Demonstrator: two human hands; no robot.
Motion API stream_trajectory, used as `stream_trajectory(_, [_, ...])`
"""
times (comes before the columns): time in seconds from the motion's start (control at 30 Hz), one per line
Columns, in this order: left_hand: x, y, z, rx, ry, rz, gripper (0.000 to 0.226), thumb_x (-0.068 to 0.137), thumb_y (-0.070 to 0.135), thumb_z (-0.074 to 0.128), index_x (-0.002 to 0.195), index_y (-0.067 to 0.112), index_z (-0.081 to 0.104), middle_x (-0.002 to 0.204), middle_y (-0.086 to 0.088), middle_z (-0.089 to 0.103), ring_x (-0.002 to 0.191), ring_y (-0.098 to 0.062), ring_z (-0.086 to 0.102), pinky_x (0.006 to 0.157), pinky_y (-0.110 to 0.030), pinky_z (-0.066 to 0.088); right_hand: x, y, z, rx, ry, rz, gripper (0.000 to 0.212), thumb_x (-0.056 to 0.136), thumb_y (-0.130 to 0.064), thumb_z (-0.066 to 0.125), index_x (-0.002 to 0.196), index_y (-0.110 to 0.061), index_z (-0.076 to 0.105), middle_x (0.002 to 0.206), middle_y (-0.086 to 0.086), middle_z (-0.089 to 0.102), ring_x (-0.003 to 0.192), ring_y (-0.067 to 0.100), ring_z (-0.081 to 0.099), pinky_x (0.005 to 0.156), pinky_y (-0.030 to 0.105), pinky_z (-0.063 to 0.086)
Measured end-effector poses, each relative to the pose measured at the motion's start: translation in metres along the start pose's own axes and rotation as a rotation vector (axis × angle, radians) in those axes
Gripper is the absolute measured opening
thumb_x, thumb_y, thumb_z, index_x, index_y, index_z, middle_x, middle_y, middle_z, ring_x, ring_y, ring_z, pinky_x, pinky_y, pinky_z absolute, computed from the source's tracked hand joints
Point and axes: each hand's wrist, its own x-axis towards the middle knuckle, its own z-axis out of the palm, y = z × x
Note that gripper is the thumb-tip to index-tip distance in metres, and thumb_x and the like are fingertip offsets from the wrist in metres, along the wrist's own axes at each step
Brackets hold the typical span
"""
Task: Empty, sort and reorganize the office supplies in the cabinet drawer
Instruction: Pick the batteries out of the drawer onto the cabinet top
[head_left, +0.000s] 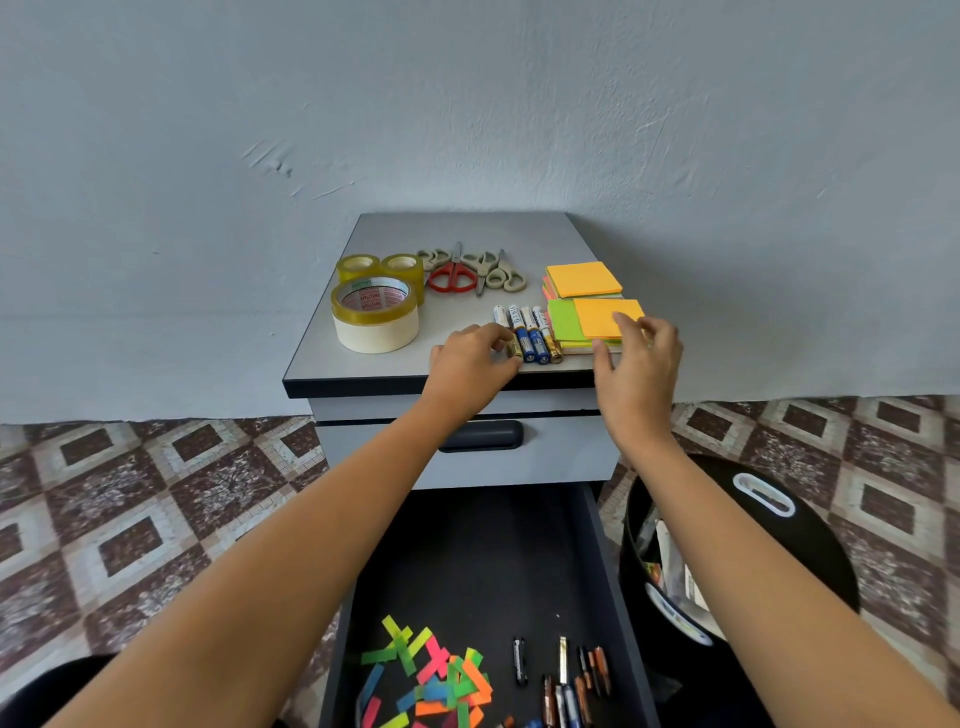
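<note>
While our left hand (470, 358) pinches the batteries (527, 332) on the cabinet top (467, 228), our right hand (636, 358) grips the sticky notes (597, 319) just beside them, scissors (454, 275) and tape rolls (375, 312) behind, open drawer (493, 561) below with paper strips (431, 680), pens (571, 686), bin (810, 545) alongside.

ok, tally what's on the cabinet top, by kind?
tape rolls: 4
scissors: 4 (1 red, 3 beige)
batteries: 4 showing; the left hand may hide more
sticky-note stacks: 2
Total: 14
</note>
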Motion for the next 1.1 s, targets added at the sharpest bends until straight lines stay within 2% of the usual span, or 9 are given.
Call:
stream_trajectory(0.17, [0.001,0.003,0.004,0.066,0.017,-0.017,0.037,0.087,0.041,0.06,0.119,0.022,0.059,0.114,0.0,0.059,0.104,-0.018,0.053,0.088,-0.034,0.036,0.009,0.005,-0.001,-0.065,-0.149,0.061,0.047,0.097,-0.026,0.049,0.138,-0.003,0.043,0.141,0.022,0.035,0.132,0.035,0.03,0.104,0.042,0.033])
stream_trajectory(0.3, [0.002,0.006,0.006,0.089,0.027,-0.028,0.036,0.088,0.043,0.059,0.118,0.023,0.06,0.117,0.0,0.058,0.106,-0.019,0.052,0.089,-0.034,0.032,0.01,0.005,-0.001,-0.067,-0.205,0.048,0.045,0.099,-0.026,0.045,0.136,-0.001,0.045,0.142,0.021,0.037,0.134,0.033,0.03,0.105,0.039,0.031])
stream_trajectory(0.77, [0.0,0.009,0.009,0.108,0.07,-0.031,0.035,0.089,0.043,0.057,0.117,0.024,0.06,0.118,0.0,0.057,0.107,-0.019,0.051,0.09,-0.035,0.031,0.014,0.007,-0.002,-0.014,-0.228,0.043,0.043,0.098,-0.023,0.047,0.133,0.001,0.049,0.139,0.022,0.039,0.134,0.032,0.031,0.106,0.037,0.032])
stream_trajectory(0.93, [-0.003,0.008,0.007,0.096,0.06,-0.029,0.04,0.089,0.042,0.058,0.123,0.022,0.056,0.121,-0.001,0.055,0.11,-0.019,0.051,0.092,-0.035,0.031,0.009,0.006,-0.002,-0.023,-0.195,0.017,0.043,0.097,-0.024,0.05,0.133,0.0,0.049,0.14,0.021,0.04,0.136,0.035,0.028,0.107,0.044,0.034])
stream_trajectory(1.1, [-0.012,0.007,0.001,0.063,0.075,0.013,0.042,0.089,0.038,0.06,0.126,0.02,0.054,0.119,-0.002,0.056,0.109,-0.02,0.052,0.093,-0.036,0.037,-0.005,-0.001,-0.003,-0.022,-0.135,-0.067,0.038,0.094,-0.02,0.056,0.126,0.0,0.057,0.135,0.023,0.047,0.134,0.04,0.031,0.105,0.049,0.034])
